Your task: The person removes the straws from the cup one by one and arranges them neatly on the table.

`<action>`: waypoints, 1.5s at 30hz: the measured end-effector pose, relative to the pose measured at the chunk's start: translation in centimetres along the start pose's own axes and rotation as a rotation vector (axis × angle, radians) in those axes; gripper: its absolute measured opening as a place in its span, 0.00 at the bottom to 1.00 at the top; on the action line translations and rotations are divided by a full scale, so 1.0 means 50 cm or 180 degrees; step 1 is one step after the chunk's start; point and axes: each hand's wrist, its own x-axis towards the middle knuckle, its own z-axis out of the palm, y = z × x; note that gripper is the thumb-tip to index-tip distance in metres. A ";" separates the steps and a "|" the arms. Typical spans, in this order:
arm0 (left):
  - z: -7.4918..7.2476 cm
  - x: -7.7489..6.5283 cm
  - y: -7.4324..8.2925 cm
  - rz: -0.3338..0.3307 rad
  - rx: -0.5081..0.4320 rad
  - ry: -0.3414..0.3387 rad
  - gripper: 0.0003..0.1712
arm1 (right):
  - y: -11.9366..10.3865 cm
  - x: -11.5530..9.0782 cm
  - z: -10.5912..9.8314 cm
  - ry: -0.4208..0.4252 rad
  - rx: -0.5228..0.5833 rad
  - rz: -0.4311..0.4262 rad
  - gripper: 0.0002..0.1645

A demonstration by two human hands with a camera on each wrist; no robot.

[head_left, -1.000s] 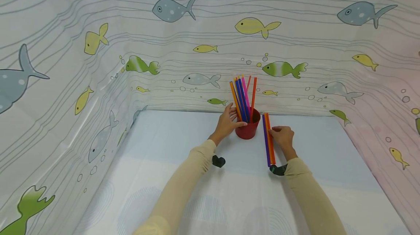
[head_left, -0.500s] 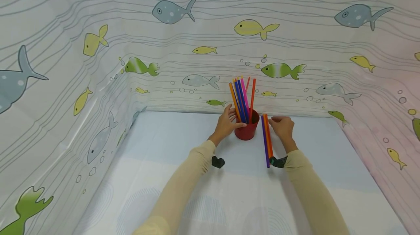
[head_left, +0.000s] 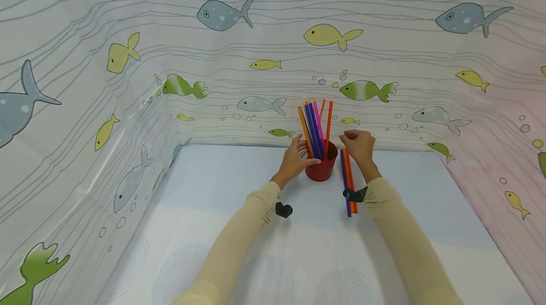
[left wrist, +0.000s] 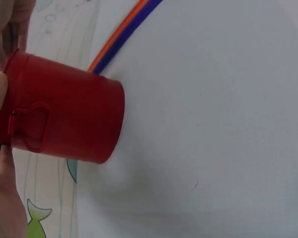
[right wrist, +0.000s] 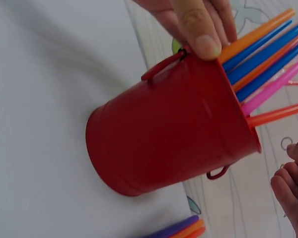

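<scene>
A small red metal bucket (head_left: pixel 321 170) with side handles holds several long coloured straws (head_left: pixel 314 127), orange, blue, pink and red. My left hand (head_left: pixel 294 160) grips its rim, the thumb (right wrist: pixel 206 45) pressing the near side beside an orange straw. To the right of the bucket a purple, an orange and a red straw lie side by side on the table (head_left: pixel 347 172). My right hand (head_left: pixel 359 146) hovers above their far ends, close to the bucket. Its fingers (right wrist: pixel 288 191) are loosely curled, with nothing seen between them and the thumb.
Behind the table's far edge (head_left: pixel 239 145) rises a wall covering (head_left: pixel 290 2) printed with fish, which also runs along both sides. A dark strap (head_left: pixel 356 194) on the right wrist overlaps the lying straws in the head view.
My right hand has left the lying straws, rising and moving away from me and slightly left toward the bucket. My left hand has kept its hold on the bucket.
</scene>
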 end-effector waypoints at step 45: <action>-0.001 -0.002 0.010 -0.0062 -0.0023 0.0009 0.58 | -0.040 0.006 0.076 0.0040 0.0202 -0.0068 0.15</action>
